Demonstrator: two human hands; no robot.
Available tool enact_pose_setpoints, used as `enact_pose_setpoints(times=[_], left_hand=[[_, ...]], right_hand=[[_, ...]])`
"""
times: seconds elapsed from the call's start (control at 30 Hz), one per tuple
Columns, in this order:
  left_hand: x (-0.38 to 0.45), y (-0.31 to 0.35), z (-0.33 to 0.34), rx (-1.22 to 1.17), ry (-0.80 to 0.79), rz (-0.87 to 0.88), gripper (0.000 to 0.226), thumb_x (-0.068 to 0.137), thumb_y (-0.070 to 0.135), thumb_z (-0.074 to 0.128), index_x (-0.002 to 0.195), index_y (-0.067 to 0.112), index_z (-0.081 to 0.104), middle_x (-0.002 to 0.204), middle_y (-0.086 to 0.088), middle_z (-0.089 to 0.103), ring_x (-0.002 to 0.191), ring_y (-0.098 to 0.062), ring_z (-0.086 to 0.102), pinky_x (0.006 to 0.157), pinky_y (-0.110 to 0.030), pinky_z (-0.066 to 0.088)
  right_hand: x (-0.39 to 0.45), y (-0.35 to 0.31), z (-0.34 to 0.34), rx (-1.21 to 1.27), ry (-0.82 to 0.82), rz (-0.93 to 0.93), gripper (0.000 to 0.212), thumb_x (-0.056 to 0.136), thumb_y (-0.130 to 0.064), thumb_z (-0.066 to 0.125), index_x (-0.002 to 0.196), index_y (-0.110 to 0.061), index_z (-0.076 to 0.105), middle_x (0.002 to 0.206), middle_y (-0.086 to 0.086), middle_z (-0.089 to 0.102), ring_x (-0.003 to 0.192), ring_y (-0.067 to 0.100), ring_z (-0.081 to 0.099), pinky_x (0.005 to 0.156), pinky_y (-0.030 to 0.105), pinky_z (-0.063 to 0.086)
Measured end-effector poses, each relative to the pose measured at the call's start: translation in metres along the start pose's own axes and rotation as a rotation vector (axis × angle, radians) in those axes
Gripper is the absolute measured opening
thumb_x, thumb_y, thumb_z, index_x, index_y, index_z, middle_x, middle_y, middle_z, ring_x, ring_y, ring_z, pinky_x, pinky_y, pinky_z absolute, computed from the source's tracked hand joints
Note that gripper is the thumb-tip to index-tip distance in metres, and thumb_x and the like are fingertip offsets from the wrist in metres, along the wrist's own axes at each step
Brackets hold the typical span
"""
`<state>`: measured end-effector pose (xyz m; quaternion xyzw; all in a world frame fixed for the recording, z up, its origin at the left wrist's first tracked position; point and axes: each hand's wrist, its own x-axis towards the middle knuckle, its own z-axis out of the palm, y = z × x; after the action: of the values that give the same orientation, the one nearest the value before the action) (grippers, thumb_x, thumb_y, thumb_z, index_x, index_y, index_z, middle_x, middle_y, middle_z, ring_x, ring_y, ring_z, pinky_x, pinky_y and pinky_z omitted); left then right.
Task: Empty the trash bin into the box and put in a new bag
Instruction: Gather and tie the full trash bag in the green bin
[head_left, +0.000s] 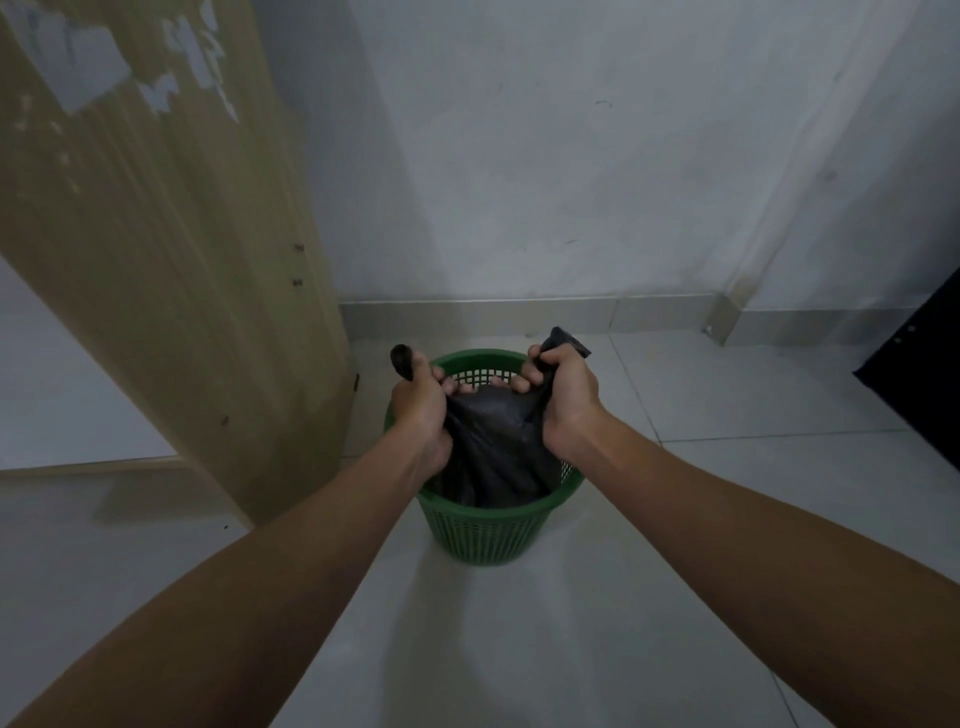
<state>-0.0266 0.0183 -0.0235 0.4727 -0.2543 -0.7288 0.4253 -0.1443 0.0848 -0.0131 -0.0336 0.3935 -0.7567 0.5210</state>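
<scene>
Green mesh trash bin (485, 535) stands upright on the tiled floor (675, 519), centre of frame, slightly below middle. Black bag (493, 441) sits inside it, body bunched down into the bin, top pulled up above the rim.

Left hand (420, 402): fist clenched round the bag's left edge, a black tail of plastic sticking up out of the fist at the bin's far-left rim. Right hand (563, 392): fist clenched round the bag's right edge, another tail poking up above the knuckles. Both hands are over the bin opening, near each other but not touching, with the bag stretched between them. Bare forearms run in from the lower left and lower right corners.

Large cardboard box (171, 260) fills the left side of frame, tall, looks tilted in this wide-angle view, with torn pale tape patches at upper left. Its lower right edge is just beside the bin; contact cannot be told.

White wall (571, 156) behind, grey skirting along its base. A dark panel (930, 358) cuts in at the right edge, mid-height; can't identify it.
</scene>
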Motion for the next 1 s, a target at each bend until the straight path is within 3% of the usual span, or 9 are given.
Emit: enact_pose_setpoints(times=[0.17,0.3,0.4,0.5,0.57,0.67,0.77,0.87,1.0], left_hand=[[0.0,0.001,0.002,0.174,0.008,0.142,0.053,0.098,0.062,0.045,0.068,0.019,0.045,0.046,0.007,0.039,0.04,-0.011,0.038,0.056,-0.031,0.045],[-0.009,0.007,0.009,0.306,-0.123,0.173,0.065,0.089,0.083,0.03,0.062,0.024,0.039,0.045,0.01,0.031,0.04,-0.011,0.029,0.04,-0.023,0.026],[-0.015,0.01,0.015,0.305,-0.215,0.116,0.069,0.097,0.073,0.018,0.064,0.02,0.049,0.044,0.009,0.034,0.032,-0.008,0.031,0.035,-0.017,0.023],[-0.02,0.01,0.017,0.445,-0.225,0.195,0.044,0.106,0.039,0.035,0.072,0.019,0.056,0.038,0.01,0.044,0.037,-0.01,0.043,0.035,-0.014,0.031],[-0.022,0.01,0.014,0.516,-0.268,0.245,0.03,0.105,0.031,0.046,0.081,0.021,0.062,0.044,0.011,0.059,0.041,-0.008,0.057,0.037,-0.014,0.038],[-0.02,0.01,0.009,0.477,-0.337,0.235,0.017,0.101,0.03,0.059,0.091,0.019,0.066,0.048,0.011,0.061,0.039,-0.001,0.055,0.037,-0.013,0.036],[-0.014,0.01,0.006,0.457,-0.365,0.232,0.012,0.096,0.032,0.067,0.088,0.023,0.065,0.049,0.013,0.049,0.036,-0.001,0.037,0.035,-0.013,0.028],[-0.01,0.01,0.006,0.448,-0.426,0.223,0.018,0.096,0.041,0.064,0.096,0.024,0.069,0.051,0.01,0.046,0.038,-0.005,0.03,0.037,-0.015,0.02],[-0.011,0.012,0.008,0.516,-0.466,0.191,0.041,0.098,0.054,0.055,0.082,0.019,0.07,0.049,0.007,0.041,0.039,-0.008,0.03,0.039,-0.018,0.018]], right_hand=[[0.003,-0.006,0.006,-0.337,0.024,-0.125,0.017,0.096,-0.02,0.046,0.082,-0.013,0.052,0.047,-0.004,0.027,0.038,0.011,0.022,0.045,0.024,0.023],[0.003,-0.01,0.007,-0.436,-0.089,-0.148,0.042,0.099,-0.039,0.031,0.089,-0.008,0.058,0.055,-0.001,0.027,0.04,0.013,0.021,0.042,0.022,0.017],[0.007,-0.009,0.01,-0.479,-0.121,-0.135,0.047,0.096,-0.033,0.026,0.085,-0.005,0.062,0.054,-0.002,0.031,0.04,0.012,0.022,0.04,0.021,0.019],[0.01,-0.006,0.01,-0.594,-0.117,-0.22,0.027,0.098,-0.008,0.041,0.08,-0.006,0.061,0.054,0.0,0.043,0.041,0.01,0.032,0.038,0.022,0.024],[0.011,-0.006,0.008,-0.583,-0.162,-0.261,0.019,0.098,0.002,0.054,0.098,-0.004,0.071,0.065,0.009,0.054,0.048,0.012,0.04,0.04,0.024,0.033],[0.011,-0.011,0.002,-0.53,-0.122,-0.249,0.031,0.092,-0.002,0.072,0.12,-0.011,0.065,0.061,0.003,0.062,0.047,0.013,0.05,0.046,0.024,0.044],[0.014,-0.011,0.0,-0.526,-0.082,-0.27,0.021,0.083,-0.007,0.082,0.096,-0.012,0.065,0.06,0.002,0.064,0.049,0.011,0.055,0.049,0.023,0.049],[0.015,-0.009,0.002,-0.541,-0.103,-0.292,0.004,0.086,-0.005,0.078,0.084,-0.006,0.075,0.067,0.009,0.066,0.053,0.013,0.057,0.052,0.022,0.05],[0.012,-0.01,0.003,-0.636,-0.187,-0.26,0.02,0.088,-0.005,0.061,0.089,0.01,0.075,0.084,0.026,0.07,0.072,0.029,0.064,0.064,0.031,0.054]])
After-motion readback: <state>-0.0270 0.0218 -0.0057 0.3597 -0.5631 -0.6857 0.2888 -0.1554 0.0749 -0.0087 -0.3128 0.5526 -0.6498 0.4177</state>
